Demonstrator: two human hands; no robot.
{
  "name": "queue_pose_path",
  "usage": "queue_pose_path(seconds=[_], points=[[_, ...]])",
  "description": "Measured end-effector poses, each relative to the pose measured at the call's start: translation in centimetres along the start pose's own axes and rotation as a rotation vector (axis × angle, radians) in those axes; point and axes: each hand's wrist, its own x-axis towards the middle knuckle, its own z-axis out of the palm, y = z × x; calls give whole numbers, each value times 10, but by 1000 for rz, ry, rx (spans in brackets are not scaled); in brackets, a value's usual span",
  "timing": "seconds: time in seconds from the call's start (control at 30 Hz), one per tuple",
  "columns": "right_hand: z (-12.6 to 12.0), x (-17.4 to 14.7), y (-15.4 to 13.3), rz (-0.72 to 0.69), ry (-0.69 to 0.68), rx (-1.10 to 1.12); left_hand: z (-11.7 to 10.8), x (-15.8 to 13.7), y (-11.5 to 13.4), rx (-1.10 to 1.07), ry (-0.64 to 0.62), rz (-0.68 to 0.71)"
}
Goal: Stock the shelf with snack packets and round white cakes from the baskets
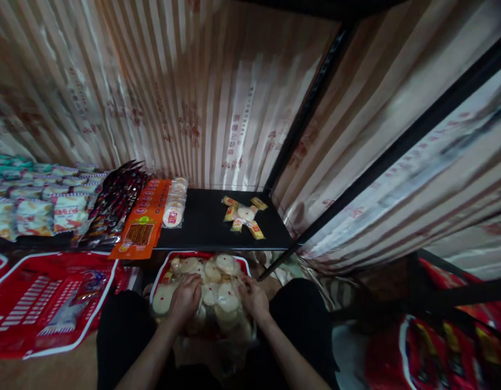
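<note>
A red basket (249, 266) with a white rim stands between my knees, filled with clear-wrapped round white crackers (227, 299). My left hand (187, 295) lies over the crackers at the left of the basket, its fingers curled down; whatever is under them is hidden. At the right side, my right hand (253, 295) has its fingers bent against a cracker packet (228, 264) by the rim. Blur hides the exact grip. On the black shelf (205, 222) in front are a row of similar round crackers (175, 208) and a small group of yellow-wrapped snacks (256, 230) around a round white one.
Left on the shelf lie an orange snack packet (140, 227), dark shiny packets (118, 200) and several white snack bags (34, 211). Another red basket (26, 292) sits at my left. Black shelf posts (380, 157) slant at the right, near red packages (437, 352).
</note>
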Motion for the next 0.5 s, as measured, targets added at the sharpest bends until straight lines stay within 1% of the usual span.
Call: queue_pose_path(seconds=[0.07,0.17,0.3,0.5], points=[[-1,1,4,8,37,32,1,3,3,-1,-9,6],[-1,-1,11,4,117,89,-3,4,9,14,-71,2],[-3,-8,15,-16,178,161,-12,-4,13,-2,-118,-16],[-13,-24,1,-90,262,223,-14,-20,19,-92,-101,-51]])
